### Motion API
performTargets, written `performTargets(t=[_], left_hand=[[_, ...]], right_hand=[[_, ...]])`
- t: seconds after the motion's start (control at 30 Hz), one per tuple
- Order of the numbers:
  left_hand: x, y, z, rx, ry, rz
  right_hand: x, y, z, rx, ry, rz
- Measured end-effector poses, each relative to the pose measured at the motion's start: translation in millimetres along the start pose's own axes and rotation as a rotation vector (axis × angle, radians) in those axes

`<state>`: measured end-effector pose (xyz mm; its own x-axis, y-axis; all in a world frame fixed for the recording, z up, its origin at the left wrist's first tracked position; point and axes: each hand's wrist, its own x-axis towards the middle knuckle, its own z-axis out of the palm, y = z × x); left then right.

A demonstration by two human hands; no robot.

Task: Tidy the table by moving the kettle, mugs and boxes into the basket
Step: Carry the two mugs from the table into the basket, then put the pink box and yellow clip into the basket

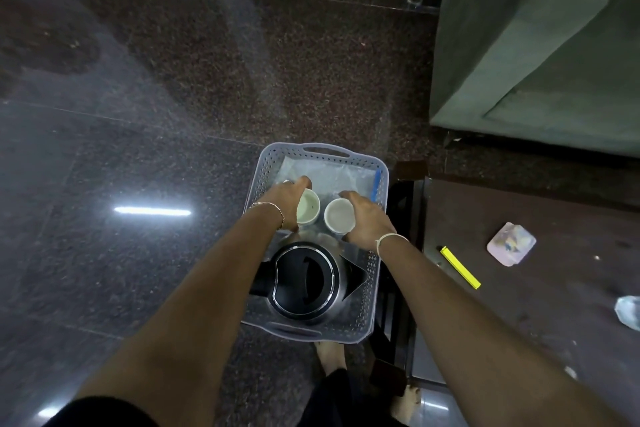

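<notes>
Left hand (289,199) grips green mug (308,207); right hand (367,218), white mug (338,217).

The kettle (304,282) fills the near end of the basket (325,151), wall to wall. Across the middle, the left hand (284,199) grips the left mug (308,209) and the right hand (367,218) the right mug (338,217). The far end is open above crumpled plastic (329,177).

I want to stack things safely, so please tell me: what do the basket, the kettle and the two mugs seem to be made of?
The basket: likely plastic, matte pale grey, walls moulded with rows of small holes. The kettle: glossy black lid, probably plastic, ringed by shiny metal. The left mug and the right mug: probably glazed ceramic, smooth, whitish.
</notes>
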<state>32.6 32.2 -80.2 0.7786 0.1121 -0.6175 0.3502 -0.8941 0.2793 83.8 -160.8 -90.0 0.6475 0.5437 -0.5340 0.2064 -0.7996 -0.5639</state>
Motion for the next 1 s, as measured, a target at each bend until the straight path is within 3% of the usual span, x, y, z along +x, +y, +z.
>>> performTargets(t=[0.2,0.43,0.53,0.7,1.0], left_hand=[[-11,19,-38,-0.134,-0.058,-0.045],[-18,101,-62,-0.292,0.104,0.021],[-20,151,-49,-0.356,0.16,0.063],[-19,231,-11,-0.422,0.099,0.09],[3,335,80,-0.514,0.029,-0.01]], right_hand=[[-22,-4,-24,0.062,0.06,-0.019],[-76,16,-56,0.209,0.2,-0.046],[-104,47,-68,0.261,0.31,0.004],[-143,121,-94,0.265,0.378,0.156],[-181,253,-123,0.139,0.257,0.289]])
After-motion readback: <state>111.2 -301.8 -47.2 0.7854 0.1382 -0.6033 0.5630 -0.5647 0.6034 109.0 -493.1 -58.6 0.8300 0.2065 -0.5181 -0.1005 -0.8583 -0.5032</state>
